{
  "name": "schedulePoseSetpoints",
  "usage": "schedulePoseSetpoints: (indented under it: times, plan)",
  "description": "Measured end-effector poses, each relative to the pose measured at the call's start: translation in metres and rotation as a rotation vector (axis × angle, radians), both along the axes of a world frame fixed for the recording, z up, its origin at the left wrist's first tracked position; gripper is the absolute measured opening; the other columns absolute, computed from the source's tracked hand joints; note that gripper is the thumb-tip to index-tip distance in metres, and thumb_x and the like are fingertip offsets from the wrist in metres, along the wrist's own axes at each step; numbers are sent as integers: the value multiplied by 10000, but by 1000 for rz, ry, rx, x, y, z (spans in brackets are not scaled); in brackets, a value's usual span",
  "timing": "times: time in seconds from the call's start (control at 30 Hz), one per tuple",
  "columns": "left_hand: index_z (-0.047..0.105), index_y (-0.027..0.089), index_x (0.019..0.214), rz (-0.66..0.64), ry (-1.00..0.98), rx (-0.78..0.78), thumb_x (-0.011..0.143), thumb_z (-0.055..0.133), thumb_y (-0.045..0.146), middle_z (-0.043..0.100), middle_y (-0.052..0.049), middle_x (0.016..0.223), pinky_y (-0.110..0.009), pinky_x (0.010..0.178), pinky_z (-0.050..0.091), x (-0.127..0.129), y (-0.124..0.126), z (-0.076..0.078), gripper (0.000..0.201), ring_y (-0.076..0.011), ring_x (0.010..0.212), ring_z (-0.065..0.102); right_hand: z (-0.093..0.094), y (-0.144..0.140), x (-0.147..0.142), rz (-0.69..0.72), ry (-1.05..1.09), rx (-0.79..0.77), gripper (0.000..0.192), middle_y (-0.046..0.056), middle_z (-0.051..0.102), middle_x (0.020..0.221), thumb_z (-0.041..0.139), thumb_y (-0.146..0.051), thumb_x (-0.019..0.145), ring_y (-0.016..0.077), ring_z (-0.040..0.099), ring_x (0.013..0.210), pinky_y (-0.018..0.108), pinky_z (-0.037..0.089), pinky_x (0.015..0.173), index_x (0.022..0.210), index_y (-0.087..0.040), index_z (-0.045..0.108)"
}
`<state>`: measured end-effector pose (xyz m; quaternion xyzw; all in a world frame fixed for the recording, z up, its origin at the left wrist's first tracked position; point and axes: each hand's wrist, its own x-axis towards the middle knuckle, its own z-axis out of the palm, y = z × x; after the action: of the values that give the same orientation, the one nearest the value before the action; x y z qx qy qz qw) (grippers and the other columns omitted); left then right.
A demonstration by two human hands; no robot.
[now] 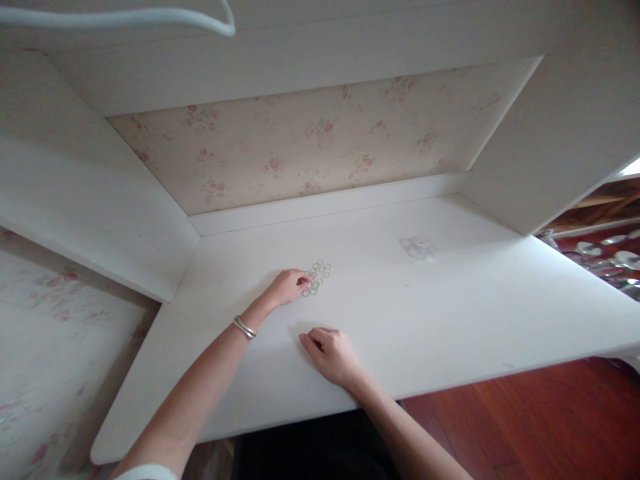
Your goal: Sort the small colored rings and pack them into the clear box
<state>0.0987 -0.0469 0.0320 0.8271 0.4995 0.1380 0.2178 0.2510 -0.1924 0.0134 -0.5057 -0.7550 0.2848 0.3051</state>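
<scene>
A small cluster of several thin pale rings (319, 277) lies on the white desk (450, 313). My left hand (289, 287), with a silver bangle on the wrist, reaches to the left edge of the cluster, fingertips pinched at one ring. My right hand (331, 353) rests on the desk nearer to me, fingers curled with the tips against the surface. Whether it holds anything is not visible.
A small clear plastic bag (419, 247) lies flat at the back right of the desk. White side panels and a floral back wall enclose the desk. Red wooden floor (525, 427) lies to the right, with shiny objects (607, 260) at the far right.
</scene>
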Motion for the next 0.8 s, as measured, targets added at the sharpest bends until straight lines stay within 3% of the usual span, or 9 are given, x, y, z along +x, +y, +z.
schedulePoseSetpoints:
  times: [0.4, 0.57, 0.7, 0.8]
  plan:
    - [669, 187, 979, 127, -72, -20, 797, 531, 204, 706, -26, 956, -225, 818, 495, -3, 48, -5, 230, -146, 881, 648, 2, 0, 3, 10, -1, -16, 385, -27, 503, 585, 374, -363, 932, 74, 455, 536, 207, 267, 546, 600, -184, 453]
    - [660, 182, 1008, 148, -76, 15, 803, 487, 158, 690, -28, 1016, -238, 868, 481, -5, 50, -7, 270, -146, 933, 634, 2, 0, 2, 8, -5, -24, 388, -17, 524, 589, 376, -359, 929, 80, 457, 537, 211, 266, 544, 603, -183, 492]
    - [666, 178, 969, 120, -105, 176, 811, 427, 109, 657, -27, 1080, -275, 959, 429, -10, 47, -4, 295, -142, 1029, 585, 2, 0, 2, 3, -11, -31, 395, -11, 530, 591, 370, -366, 930, 86, 464, 540, 217, 269, 545, 604, -187, 503]
    - [673, 188, 925, 100, -47, 202, 811, 445, 133, 667, -30, 1008, -289, 920, 453, -12, 37, 0, 261, -151, 963, 599, 2, 0, 1, 2, -15, -35, 390, -11, 532, 592, 378, -363, 927, 87, 465, 539, 220, 273, 545, 605, -189, 514]
